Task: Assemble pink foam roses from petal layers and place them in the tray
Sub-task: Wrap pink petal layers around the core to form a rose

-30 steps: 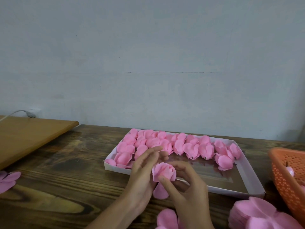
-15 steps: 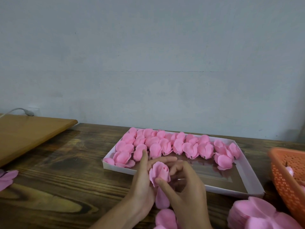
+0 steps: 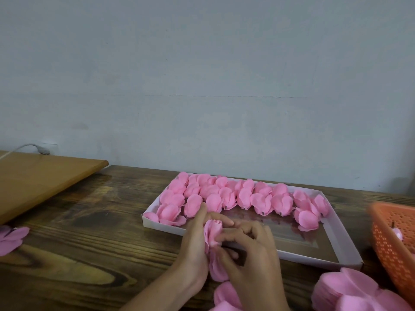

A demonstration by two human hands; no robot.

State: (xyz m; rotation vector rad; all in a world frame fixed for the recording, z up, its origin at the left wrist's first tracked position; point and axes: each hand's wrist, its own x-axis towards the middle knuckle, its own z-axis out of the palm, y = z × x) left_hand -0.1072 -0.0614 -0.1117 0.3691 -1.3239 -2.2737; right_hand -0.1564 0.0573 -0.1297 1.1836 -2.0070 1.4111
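Now we are mid-assembly: our left hand (image 3: 195, 242) grips the half-formed pink foam rose (image 3: 213, 231) just over the near rim of the shallow white cardboard tray (image 3: 314, 257), while our right hand (image 3: 250, 251) pinches its petals against the bud. One loose outer petal (image 3: 217, 269) hangs below. Next, we judge, it needs wrapping round before the rose joins the finished pink roses (image 3: 244, 196).
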